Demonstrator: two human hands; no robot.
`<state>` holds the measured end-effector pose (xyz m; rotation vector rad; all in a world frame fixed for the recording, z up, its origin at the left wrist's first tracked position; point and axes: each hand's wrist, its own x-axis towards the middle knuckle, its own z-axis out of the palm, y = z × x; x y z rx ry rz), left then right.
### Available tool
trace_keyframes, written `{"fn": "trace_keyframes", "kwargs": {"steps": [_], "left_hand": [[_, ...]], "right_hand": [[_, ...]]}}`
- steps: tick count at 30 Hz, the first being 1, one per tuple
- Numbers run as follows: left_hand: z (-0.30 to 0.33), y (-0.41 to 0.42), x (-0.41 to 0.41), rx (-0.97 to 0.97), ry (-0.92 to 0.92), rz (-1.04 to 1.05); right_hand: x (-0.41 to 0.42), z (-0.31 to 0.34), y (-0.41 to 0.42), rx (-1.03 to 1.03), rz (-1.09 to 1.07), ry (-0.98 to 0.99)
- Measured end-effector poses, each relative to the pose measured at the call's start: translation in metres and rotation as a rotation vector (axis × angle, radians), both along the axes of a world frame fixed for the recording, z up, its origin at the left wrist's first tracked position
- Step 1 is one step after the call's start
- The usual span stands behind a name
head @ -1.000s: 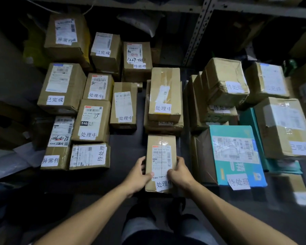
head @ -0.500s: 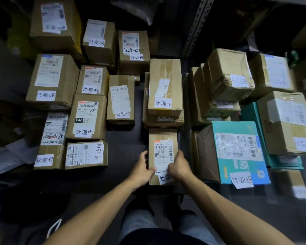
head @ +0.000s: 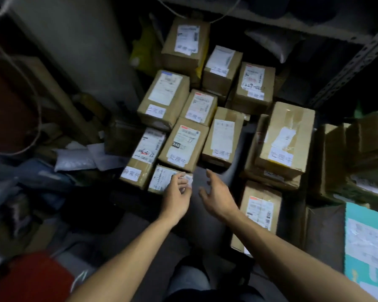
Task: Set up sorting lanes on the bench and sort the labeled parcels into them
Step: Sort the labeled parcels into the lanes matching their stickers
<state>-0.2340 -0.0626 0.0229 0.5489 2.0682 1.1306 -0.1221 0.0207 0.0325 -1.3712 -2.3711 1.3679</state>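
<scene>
step: sorting, reaching for small labeled parcel (head: 162,178) | left hand (head: 176,194) touching parcel, fingers curling | right hand (head: 216,192) spread, empty | next: two-handed grasp, lift

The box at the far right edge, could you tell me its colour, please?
Teal box, with a white label; head view.

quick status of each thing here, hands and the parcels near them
left hand: fingers resting on the small parcel, nothing gripped
right hand: open, fingers spread, holding nothing, above the dark bench
small parcel: lying flat at the near end of the left rows, label up
released parcel: lying flat, label up, no hand on it
teal box: closed, label up, at the right edge
dark bench: bare strip between the rows
</scene>
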Motion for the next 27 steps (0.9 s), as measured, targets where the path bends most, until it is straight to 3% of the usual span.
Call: {"fn": "trace_keyframes", "kwargs": {"steps": [4,7,11,16,20,23,27], "left_hand": [[-0.003,-0.032,-0.025,-0.059,0.089,0.231],[-0.011,-0.048,-0.027,-0.116,0.106,0.31],[-0.019,-0.051,-0.025,-0.11,-0.009,0.364],[-0.028,-0.046,-0.021,-0.113,-0.103,0.366],[-0.039,-0.051,-0.015,-0.213,-0.273,0.317],[-0.041,-0.054,-0.006,-0.159,-0.427,0.321],[-0.039,-0.063,0.005,-0.137,-0.469,0.288]], "right_hand": [[-0.036,-0.01,-0.004,-0.016,0.147,0.027],[-0.046,-0.024,-0.007,-0.06,0.128,-0.019],[-0.043,-0.036,-0.008,-0.073,0.073,-0.069],[-0.034,-0.051,-0.001,-0.07,0.194,-0.238],[-0.034,-0.052,0.001,-0.183,0.197,-0.203],[-0.033,-0.051,-0.003,-0.242,0.277,-0.169],[-0.015,-0.053,-0.007,-0.245,0.201,-0.178]]}}
